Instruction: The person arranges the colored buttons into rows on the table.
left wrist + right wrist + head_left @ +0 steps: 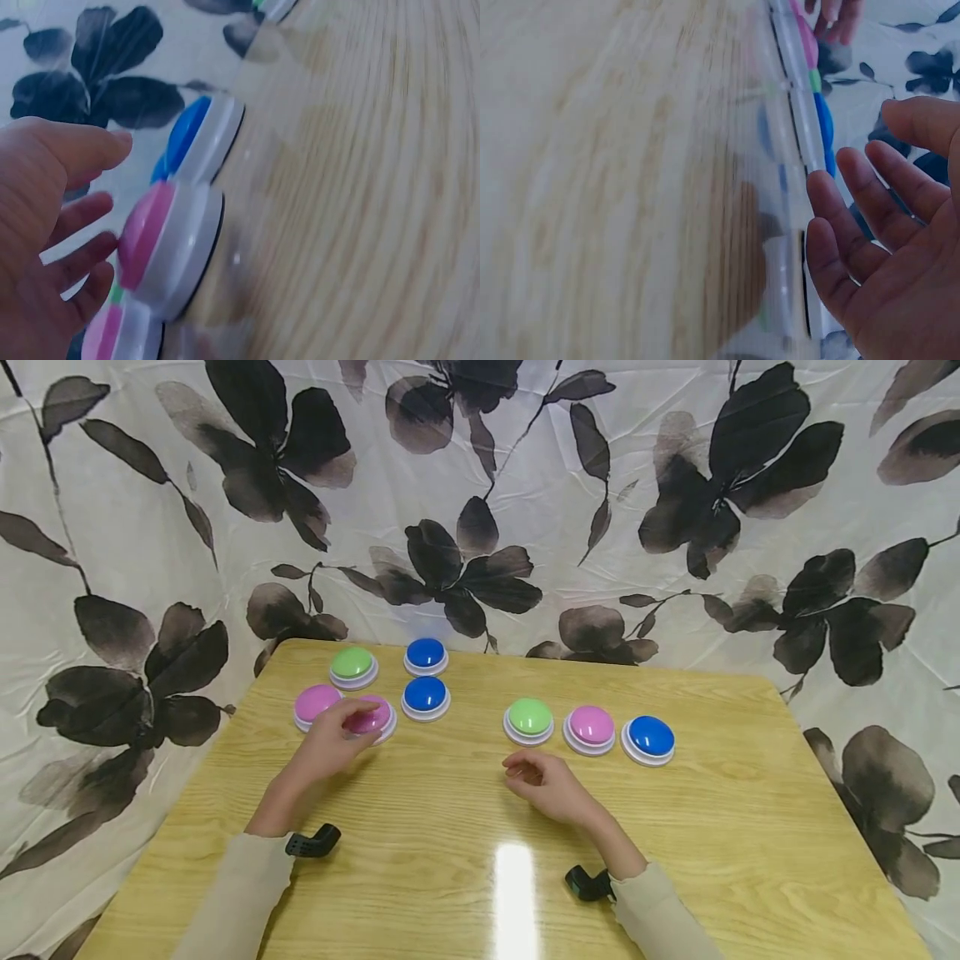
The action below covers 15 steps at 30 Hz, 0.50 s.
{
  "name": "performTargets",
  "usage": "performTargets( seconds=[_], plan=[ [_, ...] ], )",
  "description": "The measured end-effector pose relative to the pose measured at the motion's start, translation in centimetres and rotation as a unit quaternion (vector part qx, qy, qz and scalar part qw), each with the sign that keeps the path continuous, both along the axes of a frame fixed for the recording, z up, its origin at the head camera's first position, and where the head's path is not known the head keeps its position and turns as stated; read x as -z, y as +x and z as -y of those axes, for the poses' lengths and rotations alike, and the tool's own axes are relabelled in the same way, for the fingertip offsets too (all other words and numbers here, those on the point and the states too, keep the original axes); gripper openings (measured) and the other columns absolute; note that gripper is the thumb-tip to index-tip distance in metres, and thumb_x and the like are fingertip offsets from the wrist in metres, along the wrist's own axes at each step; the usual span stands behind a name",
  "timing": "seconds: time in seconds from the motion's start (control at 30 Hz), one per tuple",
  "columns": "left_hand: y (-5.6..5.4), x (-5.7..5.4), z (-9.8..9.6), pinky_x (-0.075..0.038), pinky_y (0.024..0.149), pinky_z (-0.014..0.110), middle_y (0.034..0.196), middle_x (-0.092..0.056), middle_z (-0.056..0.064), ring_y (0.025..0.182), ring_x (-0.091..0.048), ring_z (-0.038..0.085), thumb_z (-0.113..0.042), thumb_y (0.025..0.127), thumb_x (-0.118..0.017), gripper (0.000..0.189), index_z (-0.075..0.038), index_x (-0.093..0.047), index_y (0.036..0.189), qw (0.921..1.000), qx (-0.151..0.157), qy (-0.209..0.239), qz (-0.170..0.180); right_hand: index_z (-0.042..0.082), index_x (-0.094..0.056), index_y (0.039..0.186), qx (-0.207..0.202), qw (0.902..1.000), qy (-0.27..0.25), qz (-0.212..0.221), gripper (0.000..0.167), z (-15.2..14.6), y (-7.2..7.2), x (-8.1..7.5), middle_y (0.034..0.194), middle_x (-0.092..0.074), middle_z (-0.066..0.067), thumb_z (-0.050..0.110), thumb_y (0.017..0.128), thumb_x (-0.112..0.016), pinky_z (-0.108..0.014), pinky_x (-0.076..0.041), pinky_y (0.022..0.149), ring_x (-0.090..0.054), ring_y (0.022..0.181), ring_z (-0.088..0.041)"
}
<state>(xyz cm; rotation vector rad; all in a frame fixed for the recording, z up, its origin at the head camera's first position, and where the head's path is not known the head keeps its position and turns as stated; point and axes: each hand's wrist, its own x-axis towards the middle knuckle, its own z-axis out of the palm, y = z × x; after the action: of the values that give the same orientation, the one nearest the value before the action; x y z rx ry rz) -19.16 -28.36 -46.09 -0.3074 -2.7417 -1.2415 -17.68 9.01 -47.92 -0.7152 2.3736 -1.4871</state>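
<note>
My left hand (327,748) reaches over the right-hand one of two pink push buttons, its thumb and fingers loosely spread around the pink dome (369,720). In the left wrist view the fingertips are right at that pink button (148,238), with the thumb raised apart from it. The other pink button (315,702) is beside it, partly covered by the hand. My right hand (553,787) hovers just in front of a green button (530,717), fingers relaxed and slightly bent, nothing held. The right wrist view shows that palm (900,292) bare.
Behind the left hand are another green button (352,664) and two blue buttons, one farther back (425,653) and one nearer (425,694). A pink button (591,726) and a blue button (649,737) continue the right row. The wooden table (420,860) meets a flowered cloth (570,543).
</note>
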Motion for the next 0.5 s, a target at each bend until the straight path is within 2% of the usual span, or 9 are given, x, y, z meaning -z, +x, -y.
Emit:
performTargets(
  seconds=[0.13, 0.23, 0.37, 0.5],
  plan=[
    [0.0, 0.6, 1.4, -0.047, 0.087, 0.047, 0.121, -0.057, 0.018, 0.106, -0.054, 0.031, -0.009, 0.084, -0.076, 0.047, 0.001, -0.059, 0.126, 0.9991, -0.011, -0.018, -0.036, 0.001, -0.063, 0.119, -0.005, 1.0, -0.001, 0.002, 0.028, -0.3, 0.1, -0.1, 0.105, -0.065, -0.005, 0.013, 0.094, -0.066, -0.034, -0.051, 0.082, -0.061, 0.096, -0.019],
    [-0.2, 1.2, 2.0, -0.046, 0.091, 0.051, 0.12, -0.055, 0.021, 0.109, -0.053, 0.034, -0.009, 0.082, -0.078, 0.052, 0.004, -0.057, 0.127, 0.9983, -0.019, -0.027, -0.047, 0.0, -0.062, 0.12, -0.011, 0.9999, 0.001, 0.003, 0.028, -0.5, 0.2, -0.1, 0.105, -0.065, -0.005, 0.011, 0.094, -0.065, -0.033, -0.051, 0.081, -0.061, 0.096, -0.019],
    [-0.4, 1.7, 2.4, -0.044, 0.096, 0.054, 0.121, -0.052, 0.026, 0.113, -0.052, 0.04, -0.009, 0.079, -0.081, 0.059, 0.008, -0.053, 0.129, 0.9981, -0.026, -0.028, -0.049, 0.0, -0.062, 0.12, -0.012, 0.9999, 0.004, 0.006, 0.028, -0.7, 0.3, -0.2, 0.105, -0.065, -0.006, 0.011, 0.094, -0.065, -0.032, -0.052, 0.081, -0.061, 0.096, -0.019],
    [-0.4, 1.8, 2.4, -0.04, 0.1, 0.052, 0.126, -0.05, 0.029, 0.119, -0.049, 0.042, -0.011, 0.078, -0.082, 0.068, 0.011, -0.048, 0.132, 0.9984, -0.032, -0.031, -0.036, 0.0, -0.062, 0.12, -0.013, 0.9999, 0.002, 0.005, 0.029, -0.9, 0.3, -0.2, 0.106, -0.066, -0.009, 0.011, 0.094, -0.065, -0.032, -0.052, 0.081, -0.062, 0.096, -0.021]
  ],
)
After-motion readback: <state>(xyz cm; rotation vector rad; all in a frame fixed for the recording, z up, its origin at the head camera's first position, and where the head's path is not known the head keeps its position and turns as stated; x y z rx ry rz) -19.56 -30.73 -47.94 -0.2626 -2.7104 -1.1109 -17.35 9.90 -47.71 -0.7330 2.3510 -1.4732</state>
